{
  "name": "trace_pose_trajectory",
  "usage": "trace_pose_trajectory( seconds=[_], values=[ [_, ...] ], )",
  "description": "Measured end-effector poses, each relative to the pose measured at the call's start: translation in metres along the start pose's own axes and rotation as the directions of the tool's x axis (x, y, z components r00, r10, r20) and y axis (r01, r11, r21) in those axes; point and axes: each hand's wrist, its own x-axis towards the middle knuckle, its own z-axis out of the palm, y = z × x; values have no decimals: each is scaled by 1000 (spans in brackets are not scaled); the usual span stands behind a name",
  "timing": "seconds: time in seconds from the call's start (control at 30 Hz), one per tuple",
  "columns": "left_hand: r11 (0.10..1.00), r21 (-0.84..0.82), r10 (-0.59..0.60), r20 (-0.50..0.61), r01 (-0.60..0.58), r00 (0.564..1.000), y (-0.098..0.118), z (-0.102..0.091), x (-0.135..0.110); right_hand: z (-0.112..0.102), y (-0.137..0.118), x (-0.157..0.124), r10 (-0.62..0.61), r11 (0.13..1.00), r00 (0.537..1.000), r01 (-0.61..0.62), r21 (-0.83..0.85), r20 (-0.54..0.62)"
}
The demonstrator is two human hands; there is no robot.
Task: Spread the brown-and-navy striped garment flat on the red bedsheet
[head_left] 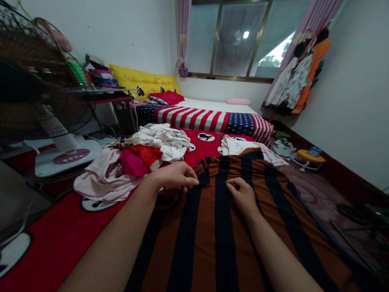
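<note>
A brown and dark-blue striped garment lies spread over the red bed cover in front of me, its far end bunched into small folds. My left hand is at its upper left part, fingers curled and closed on the cloth. To the right, my right hand pinches the fabric between thumb and fingertips near the middle stripes. Whether the garment is a shirt or a dress I cannot tell.
A heap of clothes lies left of the garment on the red cover. White folded clothing sits beyond it. A fan stands at the left. Another bed, hanging clothes and a small stool are farther off.
</note>
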Motion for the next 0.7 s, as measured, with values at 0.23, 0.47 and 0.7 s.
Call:
trace_pose_trajectory(
  seconds=[0.23, 0.47, 0.7],
  values=[
    [970, 127, -194, -108, 207, 975, -12, -7, -4, 1, 0, 0, -2, 1000, 1000, 2, 12, -8],
    [888, 365, -50, -528, 279, 848, -6, 14, 16, 0, 0, 0, -2, 1000, 1000, 2, 4, -7],
    [920, 260, -144, -473, 294, 869, -18, 32, 33, 0, 1, 1, 3, 1000, 1000, -3, 1, -2]
  ],
)
